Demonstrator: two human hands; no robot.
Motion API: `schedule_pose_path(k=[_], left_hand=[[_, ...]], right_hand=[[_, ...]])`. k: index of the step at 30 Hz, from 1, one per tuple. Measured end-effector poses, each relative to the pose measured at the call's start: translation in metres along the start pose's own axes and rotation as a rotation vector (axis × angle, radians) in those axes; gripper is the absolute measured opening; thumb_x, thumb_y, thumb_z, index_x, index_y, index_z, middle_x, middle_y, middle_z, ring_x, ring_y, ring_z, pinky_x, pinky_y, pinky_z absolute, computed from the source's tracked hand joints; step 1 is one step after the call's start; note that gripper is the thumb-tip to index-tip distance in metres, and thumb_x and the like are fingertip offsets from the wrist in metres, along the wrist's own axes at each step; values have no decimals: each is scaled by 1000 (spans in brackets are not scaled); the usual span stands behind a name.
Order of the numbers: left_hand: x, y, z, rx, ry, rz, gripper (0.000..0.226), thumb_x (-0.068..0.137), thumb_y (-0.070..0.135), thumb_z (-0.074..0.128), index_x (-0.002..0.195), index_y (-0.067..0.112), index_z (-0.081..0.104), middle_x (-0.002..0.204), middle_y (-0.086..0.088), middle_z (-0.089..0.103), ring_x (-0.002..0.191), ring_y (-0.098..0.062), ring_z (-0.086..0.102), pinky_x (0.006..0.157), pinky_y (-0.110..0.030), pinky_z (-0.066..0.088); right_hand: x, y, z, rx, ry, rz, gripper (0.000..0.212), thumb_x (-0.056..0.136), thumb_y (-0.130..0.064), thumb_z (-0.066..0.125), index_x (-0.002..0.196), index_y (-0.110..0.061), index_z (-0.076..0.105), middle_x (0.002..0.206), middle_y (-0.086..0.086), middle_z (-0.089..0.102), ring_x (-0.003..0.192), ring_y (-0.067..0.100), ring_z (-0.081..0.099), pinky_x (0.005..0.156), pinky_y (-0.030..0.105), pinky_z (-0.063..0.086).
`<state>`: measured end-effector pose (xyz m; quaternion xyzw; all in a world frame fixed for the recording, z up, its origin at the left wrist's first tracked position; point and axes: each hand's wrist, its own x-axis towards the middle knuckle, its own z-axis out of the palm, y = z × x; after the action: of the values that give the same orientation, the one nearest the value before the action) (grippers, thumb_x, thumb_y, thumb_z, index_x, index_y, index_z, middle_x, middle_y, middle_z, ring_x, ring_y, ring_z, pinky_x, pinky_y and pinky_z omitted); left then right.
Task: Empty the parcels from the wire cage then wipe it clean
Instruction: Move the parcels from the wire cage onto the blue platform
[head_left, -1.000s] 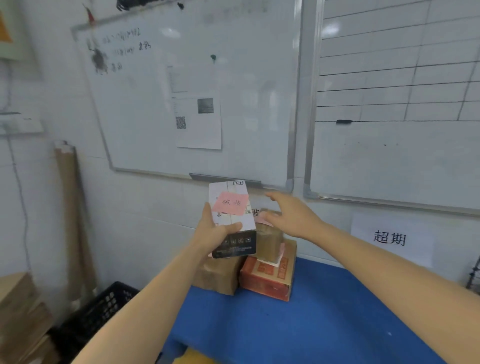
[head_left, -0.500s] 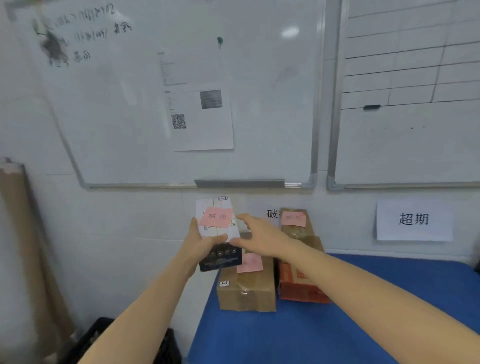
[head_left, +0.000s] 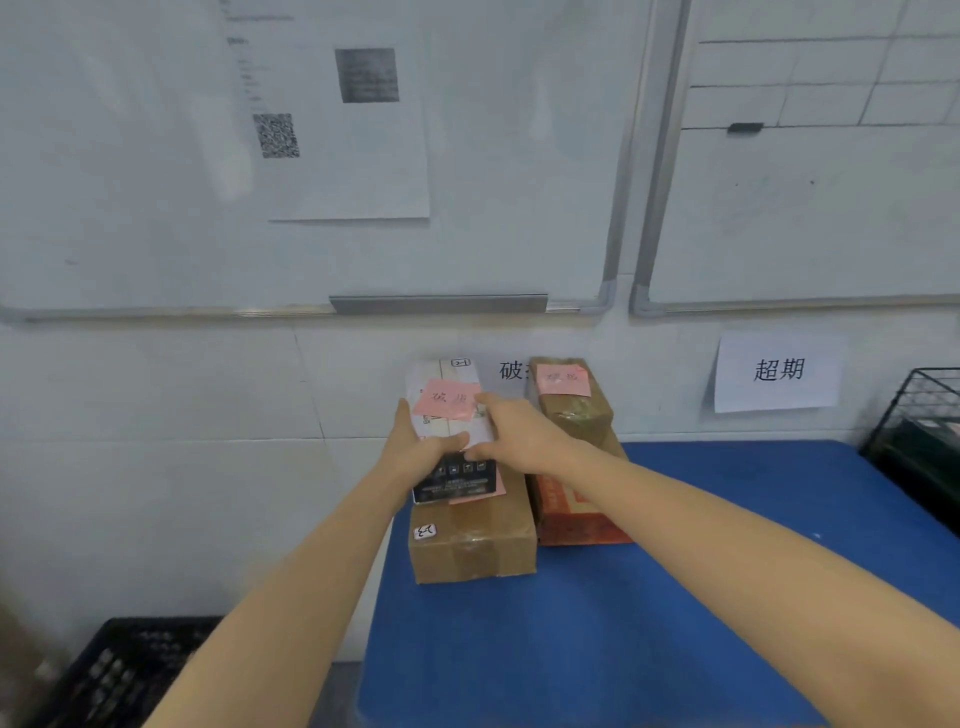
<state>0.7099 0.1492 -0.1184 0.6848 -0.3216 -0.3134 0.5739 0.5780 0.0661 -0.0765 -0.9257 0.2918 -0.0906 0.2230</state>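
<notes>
A white-and-black boxed parcel (head_left: 451, 415) with a pink sticky note is held over a brown cardboard box (head_left: 471, 540) at the back left of the blue table (head_left: 597, 639). My left hand (head_left: 421, 449) grips the parcel's left side, thumb across its front. My right hand (head_left: 519, 434) holds its right edge, fingers on the pink note. A small brown parcel (head_left: 571, 402) with a pink note sits on an orange-red box (head_left: 576, 512) just to the right. The black wire cage (head_left: 914, 441) stands at the table's far right edge, partly cut off.
Two whiteboards (head_left: 467, 182) hang on the wall behind. A paper sign (head_left: 778, 371) is stuck above the table. A black plastic crate (head_left: 130, 670) sits on the floor at the lower left, beside the table's left edge.
Both hands have carried the white-and-black parcel down and right toward the top of the brown box; my right hand has closed onto its right edge. The view has moved nearer the table.
</notes>
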Motion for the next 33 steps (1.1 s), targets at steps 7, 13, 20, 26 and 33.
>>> schedule_pose_path(k=[7,13,20,26,33], left_hand=[[26,-13,7,-32,-52,-5,57,77,8,76,121,15,40,113,-3,62,97,-16,62,77,-33,52],[34,-18,2,-34,-83,-21,60,76,7,76,122,15,39,113,-2,61,98,-16,62,72,-28,51],[37,-20,-1,36,-116,-4,59,78,15,76,123,21,39,111,4,60,100,-13,60,73,-26,49],[33,-7,-3,127,-94,15,50,80,23,75,119,21,43,122,1,59,97,-12,59,74,-25,48],[22,27,-11,355,45,127,84,84,36,70,150,16,22,154,-1,25,138,-20,31,110,-37,28]], right_hand=[[18,14,9,-39,1,34,51,86,-29,70,128,-4,54,124,12,61,107,25,59,87,35,50],[27,17,15,-82,-5,34,43,85,-36,70,114,-5,62,111,10,64,84,17,54,61,23,39],[25,19,18,-88,16,13,46,85,-38,70,115,-4,63,111,11,64,84,17,53,67,26,39],[16,16,9,-46,40,30,69,83,-43,70,136,-7,45,131,11,55,118,27,53,94,38,46],[4,7,-15,-54,100,22,81,85,-44,67,148,-12,28,149,8,40,134,24,41,106,37,38]])
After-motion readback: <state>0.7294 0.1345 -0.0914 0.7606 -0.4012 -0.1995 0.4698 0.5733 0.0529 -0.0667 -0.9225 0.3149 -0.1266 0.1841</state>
